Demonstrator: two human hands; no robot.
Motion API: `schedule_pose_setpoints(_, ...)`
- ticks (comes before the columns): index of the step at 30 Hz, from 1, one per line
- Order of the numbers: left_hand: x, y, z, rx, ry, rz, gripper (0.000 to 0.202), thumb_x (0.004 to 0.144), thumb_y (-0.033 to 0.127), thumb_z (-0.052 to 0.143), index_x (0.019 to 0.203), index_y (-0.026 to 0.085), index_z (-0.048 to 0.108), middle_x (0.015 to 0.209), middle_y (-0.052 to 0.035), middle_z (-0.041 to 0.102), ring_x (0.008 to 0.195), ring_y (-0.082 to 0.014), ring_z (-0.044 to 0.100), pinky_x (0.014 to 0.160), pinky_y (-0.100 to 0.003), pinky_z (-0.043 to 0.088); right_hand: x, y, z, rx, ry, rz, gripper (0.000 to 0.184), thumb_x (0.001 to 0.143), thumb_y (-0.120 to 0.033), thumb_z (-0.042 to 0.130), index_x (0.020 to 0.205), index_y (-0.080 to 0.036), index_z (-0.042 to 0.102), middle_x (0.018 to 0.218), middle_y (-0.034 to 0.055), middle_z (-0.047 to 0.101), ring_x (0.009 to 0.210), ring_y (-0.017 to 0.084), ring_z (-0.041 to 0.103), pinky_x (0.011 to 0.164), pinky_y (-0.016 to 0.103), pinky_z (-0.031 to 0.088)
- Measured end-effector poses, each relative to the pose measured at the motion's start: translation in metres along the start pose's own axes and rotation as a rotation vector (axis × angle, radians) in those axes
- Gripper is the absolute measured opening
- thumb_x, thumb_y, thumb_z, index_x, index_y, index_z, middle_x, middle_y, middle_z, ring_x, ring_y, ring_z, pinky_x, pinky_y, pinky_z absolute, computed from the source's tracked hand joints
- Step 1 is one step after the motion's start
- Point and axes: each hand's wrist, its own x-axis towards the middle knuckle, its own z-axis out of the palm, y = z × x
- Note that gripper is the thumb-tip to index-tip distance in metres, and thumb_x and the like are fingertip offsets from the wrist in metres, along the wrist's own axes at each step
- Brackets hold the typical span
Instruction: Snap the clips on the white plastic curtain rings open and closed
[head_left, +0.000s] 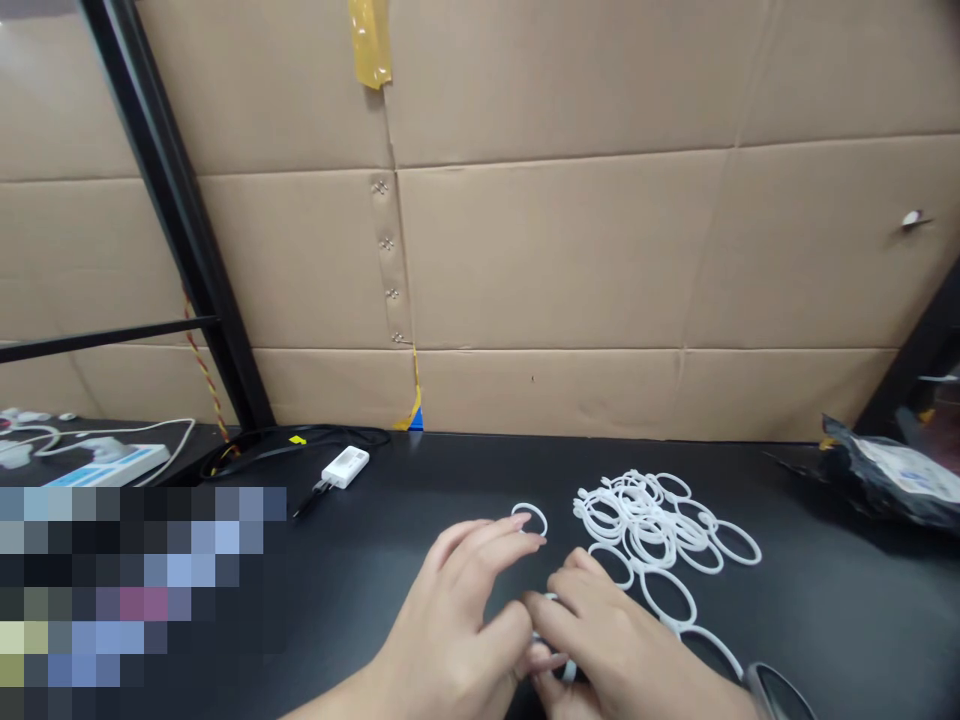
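Note:
My left hand (pixel 457 620) and my right hand (pixel 607 640) meet low in the middle of a black table (pixel 405 520). Their fingertips pinch together on a small white ring (pixel 559 668), mostly hidden by the fingers. My left hand's other fingers stretch forward toward a single white ring (pixel 529 517) lying flat just beyond them. To the right lies a pile of white rings (pixel 652 520), with a few loose rings trailing toward my right hand.
A cardboard wall (pixel 555 260) backs the table. A white adapter (pixel 345 466) with black cables lies at the back left, beside a black metal post (pixel 180 220). A dark plastic bag (pixel 885 470) sits at the far right. A blurred patch covers the lower left.

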Motion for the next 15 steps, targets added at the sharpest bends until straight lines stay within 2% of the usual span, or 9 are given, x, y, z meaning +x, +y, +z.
schedule_pose_setpoints(3,0.000,-0.001,0.001,-0.016,0.031,0.000,0.020,0.080,0.011,0.051,0.061,0.017,0.053,0.113,-0.0059,0.060,0.110,-0.0193,0.055,0.087,-0.035,0.048,0.000,-0.002,-0.002,-0.004,0.063,-0.016,0.015,0.076,-0.009,0.045,0.075,-0.020,0.054,0.070,0.0021,0.059,0.066,0.018,0.055,0.071,0.035,0.043)
schedule_pose_setpoints(6,-0.003,-0.004,0.001,-0.035,0.036,0.018,0.018,0.079,0.012,0.054,0.061,0.016,0.052,0.115,-0.0062,0.058,0.112,-0.0209,0.053,0.092,-0.038,0.044,0.000,-0.006,-0.006,0.040,0.139,-0.004,0.012,0.079,-0.011,0.047,0.079,-0.021,0.054,0.069,0.0006,0.060,0.066,0.017,0.057,0.072,0.034,0.044)
schedule_pose_setpoints(8,-0.005,-0.006,0.000,-0.061,0.036,0.022,0.019,0.080,0.013,0.056,0.062,0.016,0.051,0.118,-0.0082,0.055,0.115,-0.0238,0.051,0.095,-0.041,0.042,0.000,-0.010,-0.010,0.062,0.192,0.021,0.014,0.078,-0.014,0.052,0.090,-0.020,0.055,0.076,0.0016,0.064,0.069,0.018,0.059,0.081,0.038,0.044)
schedule_pose_setpoints(10,-0.008,-0.008,-0.002,-0.101,0.010,0.001,0.017,0.082,0.014,0.054,0.065,0.015,0.052,0.122,-0.0109,0.051,0.117,-0.0266,0.048,0.095,-0.043,0.041,0.002,-0.010,-0.014,0.076,0.228,0.044,0.027,0.076,-0.016,0.056,0.103,-0.019,0.052,0.084,0.0040,0.065,0.072,0.019,0.061,0.087,0.042,0.043)
schedule_pose_setpoints(12,-0.010,-0.009,-0.003,-0.140,-0.069,-0.084,0.012,0.085,0.016,0.054,0.073,0.016,0.054,0.124,-0.0133,0.049,0.119,-0.0285,0.046,0.095,-0.044,0.043,0.004,-0.003,-0.018,0.084,0.206,0.097,0.031,0.077,-0.020,0.057,0.108,-0.018,0.050,0.085,0.0050,0.064,0.072,0.020,0.060,0.083,0.041,0.045)
schedule_pose_setpoints(15,-0.009,-0.009,-0.004,-0.204,-0.209,-0.335,0.006,0.087,0.022,0.053,0.083,0.018,0.055,0.126,-0.0133,0.047,0.117,-0.0276,0.048,0.091,-0.043,0.047,0.007,0.026,-0.025,0.010,0.145,0.292,0.026,0.087,-0.033,0.051,0.109,-0.019,0.052,0.080,0.0049,0.062,0.074,0.022,0.058,0.070,0.037,0.048)
